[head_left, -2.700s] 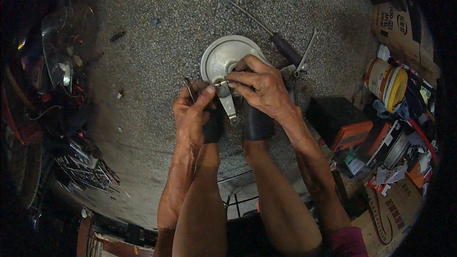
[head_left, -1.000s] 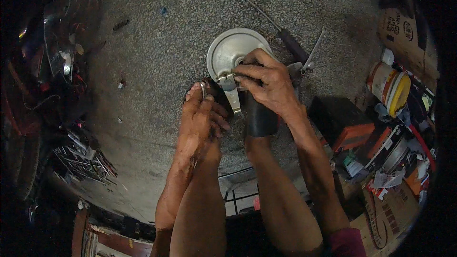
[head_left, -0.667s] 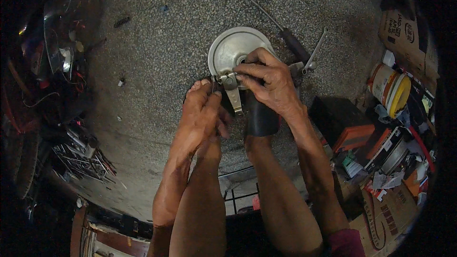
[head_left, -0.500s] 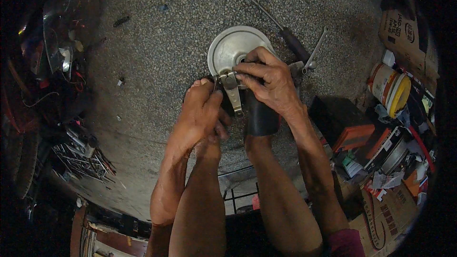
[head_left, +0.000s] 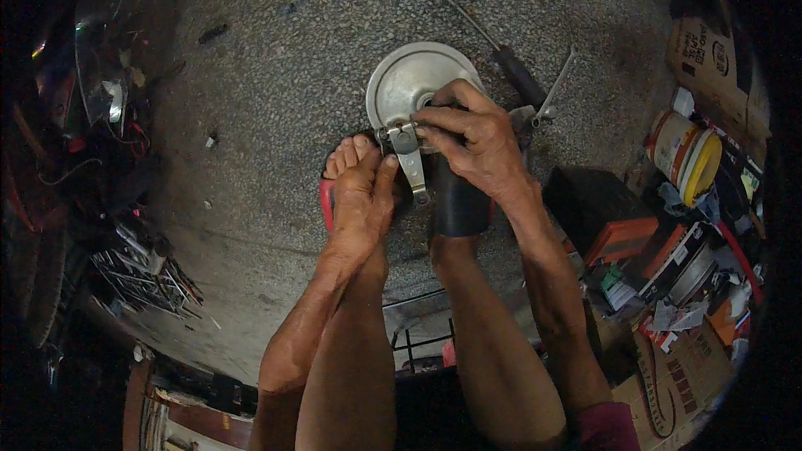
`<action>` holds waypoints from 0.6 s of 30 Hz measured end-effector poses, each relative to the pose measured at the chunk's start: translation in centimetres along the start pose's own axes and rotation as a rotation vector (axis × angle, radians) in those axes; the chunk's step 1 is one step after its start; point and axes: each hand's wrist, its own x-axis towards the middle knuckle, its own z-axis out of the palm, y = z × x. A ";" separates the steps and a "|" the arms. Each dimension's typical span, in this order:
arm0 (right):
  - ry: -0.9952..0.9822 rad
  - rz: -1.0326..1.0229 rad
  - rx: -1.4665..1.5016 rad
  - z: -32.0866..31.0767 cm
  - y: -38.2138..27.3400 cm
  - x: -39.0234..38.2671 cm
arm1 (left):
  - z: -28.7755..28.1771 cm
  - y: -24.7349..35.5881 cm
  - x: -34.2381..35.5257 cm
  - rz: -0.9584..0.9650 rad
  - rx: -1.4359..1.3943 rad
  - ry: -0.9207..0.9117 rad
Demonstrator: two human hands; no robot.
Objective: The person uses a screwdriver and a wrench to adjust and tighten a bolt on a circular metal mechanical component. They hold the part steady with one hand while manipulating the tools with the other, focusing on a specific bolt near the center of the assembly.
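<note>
A round silver brake drum plate point(head_left: 399, 83) stands tilted between my feet, partly covered by my right hand. From its lower edge a flat metal brake lever point(head_left: 412, 174) points toward me, its clamp end near the plate. My right hand point(head_left: 480, 142) is closed, thumb and fingertips pinching a small bolt point(head_left: 404, 128) across that clamp end. My left hand point(head_left: 361, 205) lies over my left foot, beside the lever. Its thumb and forefinger are drawn together near a thin metal end; what they hold is hidden.
Right of the plate lie a black-handled screwdriver point(head_left: 518, 75) and a spanner point(head_left: 555, 88) on the speckled floor. A dark box point(head_left: 593, 209), a yellow-rimmed bucket point(head_left: 681, 154) and cardboard boxes point(head_left: 706, 58) crowd the right. Metal rods point(head_left: 142, 276) lie to the left.
My left hand has drawn back slightly from the clamp end and turned, baring my toes and red-edged slipper. My right hand keeps its pinch almost in place.
</note>
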 end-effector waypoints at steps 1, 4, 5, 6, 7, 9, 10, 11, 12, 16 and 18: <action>-0.002 -0.004 0.003 0.1 0.1 0.0 | -0.1 0.4 -0.1 -0.023 0.064 0.009; -0.012 -0.002 0.004 -0.2 0.2 -0.1 | -0.7 1.8 -0.4 -0.054 0.248 0.038; -0.018 0.003 0.003 -0.3 0.1 -0.1 | -0.9 1.7 -0.7 -0.042 0.312 0.057; -0.025 0.009 0.003 -0.3 0.0 0.0 | -1.1 1.6 -0.9 -0.029 0.376 0.076; -0.016 0.009 0.012 -0.3 0.0 0.1 | -1.2 1.3 -0.9 -0.055 0.324 0.080; -0.005 0.014 0.033 -0.1 -0.1 0.1 | -1.5 1.0 -1.1 -0.106 0.228 0.068; -0.009 0.014 0.029 -0.1 0.1 0.0 | -1.6 1.1 -1.2 -0.128 0.183 0.054; -0.013 0.016 0.024 -0.1 0.3 -0.1 | -2.5 2.4 -0.8 -0.140 0.145 0.021; -0.017 0.009 0.021 -0.1 0.3 -0.1 | -3.2 3.4 -0.5 -0.153 0.108 -0.003; -0.020 0.032 0.038 0.1 0.0 0.2 | -3.3 3.5 -0.2 -0.040 0.268 0.038; -0.026 0.042 0.015 -0.1 -0.1 0.2 | -2.8 3.0 -0.3 0.026 0.302 0.080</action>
